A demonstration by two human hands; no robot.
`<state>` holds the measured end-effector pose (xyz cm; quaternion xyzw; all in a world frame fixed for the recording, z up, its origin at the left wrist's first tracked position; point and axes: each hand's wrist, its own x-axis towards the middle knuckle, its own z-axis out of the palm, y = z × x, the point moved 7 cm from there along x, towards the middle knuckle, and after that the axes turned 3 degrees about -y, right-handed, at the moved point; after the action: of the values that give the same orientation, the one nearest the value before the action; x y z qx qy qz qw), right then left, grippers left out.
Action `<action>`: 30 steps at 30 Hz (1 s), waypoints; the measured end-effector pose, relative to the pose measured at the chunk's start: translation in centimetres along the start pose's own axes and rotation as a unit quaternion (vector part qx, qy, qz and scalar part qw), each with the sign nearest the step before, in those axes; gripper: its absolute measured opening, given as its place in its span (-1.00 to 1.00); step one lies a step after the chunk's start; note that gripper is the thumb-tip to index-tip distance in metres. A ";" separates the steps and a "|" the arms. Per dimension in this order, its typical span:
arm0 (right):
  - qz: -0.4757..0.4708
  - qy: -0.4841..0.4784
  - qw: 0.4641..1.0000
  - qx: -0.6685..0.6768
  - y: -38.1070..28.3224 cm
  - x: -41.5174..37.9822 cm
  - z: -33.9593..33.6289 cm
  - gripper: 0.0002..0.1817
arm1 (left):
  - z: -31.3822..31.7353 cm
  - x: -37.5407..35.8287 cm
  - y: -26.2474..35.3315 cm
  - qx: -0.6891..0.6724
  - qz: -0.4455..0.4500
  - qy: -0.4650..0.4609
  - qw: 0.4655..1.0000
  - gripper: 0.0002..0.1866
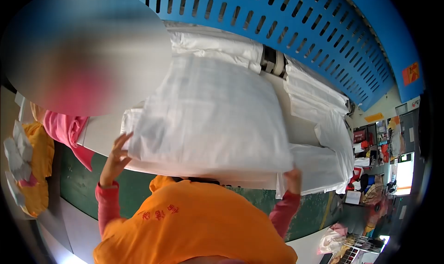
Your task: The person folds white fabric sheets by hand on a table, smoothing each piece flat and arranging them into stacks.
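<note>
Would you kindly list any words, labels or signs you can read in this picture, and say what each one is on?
No text here can be read for certain.
Red characters on the orange vest: printed, but upside down and too blurred to read.
Orange sticker on the blue slotted guard: markings too small to read.
Yellow label on the wall below the guard: too small to read.
The folded white sheet shows no text.

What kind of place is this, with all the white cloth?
Probably a laundry workshop. Both hands, left and right, hold a folded white sheet; more sheets lie on the table beside a big blue slotted machine cover.
</note>
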<state>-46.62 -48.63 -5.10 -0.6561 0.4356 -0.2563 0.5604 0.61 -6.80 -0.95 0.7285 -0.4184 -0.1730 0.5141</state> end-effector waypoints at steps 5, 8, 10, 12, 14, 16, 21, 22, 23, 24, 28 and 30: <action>0.171 -0.035 0.984 0.035 1.8 -1.0 0.7 -0.61 | -2.6 0.1 -5.0 -0.013 -0.183 -0.016 0.983 -0.62; 0.135 -0.007 0.990 0.028 -0.4 5.2 2.7 -0.49 | -1.9 6.7 -6.5 -0.044 -0.245 0.005 0.969 -0.64; 0.195 -0.016 0.979 0.061 1.9 9.7 4.8 -0.49 | 0.9 10.1 -9.2 -0.041 -0.304 -0.025 0.951 -0.55; 0.239 -0.027 0.967 0.088 3.7 12.8 6.2 -0.52 | 3.5 12.6 -10.3 -0.114 -0.354 -0.060 0.927 -0.56; 0.224 -0.032 0.968 0.111 3.5 14.2 7.7 -0.55 | 5.1 15.2 -15.0 -0.156 -0.360 -0.119 0.912 -0.56; 0.159 -0.026 0.976 0.146 1.4 14.3 8.8 -0.62 | 5.9 15.7 -14.7 -0.210 -0.361 -0.113 0.902 -0.56; 0.150 -0.097 0.950 0.256 0.9 16.4 8.4 -0.74 | 3.4 17.2 -7.4 0.313 0.293 -0.064 0.901 -0.63; 0.128 -0.109 0.942 0.291 -1.1 17.2 7.7 -0.74 | 2.1 18.4 -5.6 0.181 0.216 -0.077 0.956 -0.61; 0.108 -0.119 0.932 0.325 -3.1 18.1 7.0 -0.74 | 0.6 19.5 -3.3 -0.142 0.022 -0.062 0.988 -0.58; 0.028 -0.109 0.927 0.357 -6.6 18.5 6.3 -0.74 | -0.7 19.9 0.3 -0.264 -0.036 -0.037 0.963 -0.55; -0.074 -0.064 0.939 0.331 -18.1 15.7 4.9 -0.50 | -6.7 20.6 10.4 -0.232 0.069 0.089 0.966 -0.65; -0.105 0.064 0.953 0.277 -19.9 12.7 4.1 -0.45 | -7.2 18.3 13.5 -0.210 0.108 0.134 0.962 -0.71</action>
<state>-31.32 -57.59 11.09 -0.4994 0.3107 -0.4660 0.6610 10.48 -18.44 17.35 0.5711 -0.3757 -0.1010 0.7228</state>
